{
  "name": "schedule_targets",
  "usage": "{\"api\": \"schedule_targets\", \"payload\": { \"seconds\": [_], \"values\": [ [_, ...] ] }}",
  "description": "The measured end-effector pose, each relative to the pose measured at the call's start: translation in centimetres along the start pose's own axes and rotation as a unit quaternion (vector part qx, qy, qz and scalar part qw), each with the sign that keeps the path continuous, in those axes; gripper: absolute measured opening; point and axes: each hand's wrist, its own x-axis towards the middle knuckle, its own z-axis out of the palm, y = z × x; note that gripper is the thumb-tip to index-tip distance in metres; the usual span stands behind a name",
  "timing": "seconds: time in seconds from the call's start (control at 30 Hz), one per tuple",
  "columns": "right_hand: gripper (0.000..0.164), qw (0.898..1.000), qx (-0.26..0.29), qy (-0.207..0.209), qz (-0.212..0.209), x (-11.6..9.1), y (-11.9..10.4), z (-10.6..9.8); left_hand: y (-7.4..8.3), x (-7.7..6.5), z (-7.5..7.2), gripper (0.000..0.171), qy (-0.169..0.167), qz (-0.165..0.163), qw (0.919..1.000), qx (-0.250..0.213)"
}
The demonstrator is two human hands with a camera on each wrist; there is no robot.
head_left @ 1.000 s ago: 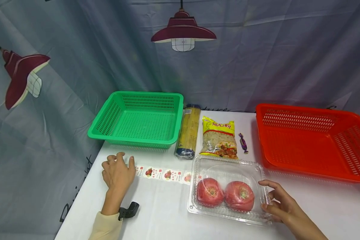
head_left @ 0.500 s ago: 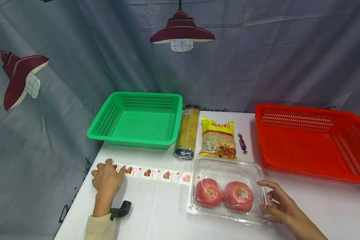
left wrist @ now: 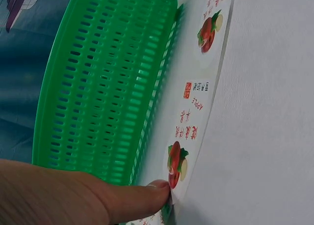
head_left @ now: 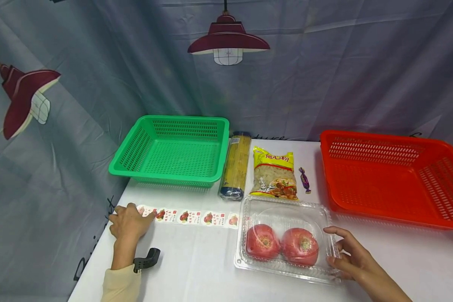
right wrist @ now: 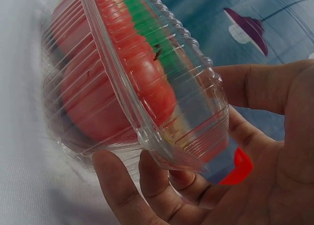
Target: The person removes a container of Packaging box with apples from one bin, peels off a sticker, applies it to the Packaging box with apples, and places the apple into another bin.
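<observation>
A strip of printed apple labels (head_left: 196, 217) lies across the white table and runs under a clear plastic clamshell box (head_left: 283, 212). My left hand (head_left: 129, 221) is over the strip's left end, thumb towards the labels. In the left wrist view the straight thumb (left wrist: 137, 201) touches the strip at a printed apple; the other fingers are hidden. Two red apples (head_left: 263, 242) sit inside the closed box. My right hand (head_left: 352, 256) holds the box by its right end, thumb and fingers around the corner. Close up, the fingers of my right hand (right wrist: 162, 200) press its ribbed side and rim.
Behind the strip stands a green basket (head_left: 170, 179). Beside it lie a pack of noodles (head_left: 235, 163), a yellow bag of pasta (head_left: 274, 172) and a purple-wrapped candy (head_left: 304, 180). A red basket (head_left: 358, 212) is at the back right. A curtain (head_left: 287, 92) hangs behind the table.
My left hand has slid left along the label strip, uncovering more labels; the strip has stayed in place. The right hand and the box have not moved.
</observation>
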Motion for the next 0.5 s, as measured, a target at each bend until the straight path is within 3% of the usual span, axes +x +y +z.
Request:
{"api": "schedule_targets", "payload": {
  "seconds": [0.13, 0.33, 0.5],
  "values": [
    [0.068, 1.0, 0.0, 0.002, -0.001, 0.0, 0.0, 0.0, -0.1, 0.1, -0.2, 0.059, 0.001, -0.001, 1.0, -0.008],
    [0.066, 1.0, 0.003, 0.008, -0.025, -0.3, 0.1, 0.2, -0.1, -0.4, -1.1, 0.031, 0.018, 0.009, 0.9991, -0.036],
    [0.061, 0.998, 0.004, 0.012, -0.067, -0.4, 0.3, 0.3, 0.9, -1.5, -3.4, 0.02, 0.01, 0.066, 0.9949, -0.075]
  ]
}}
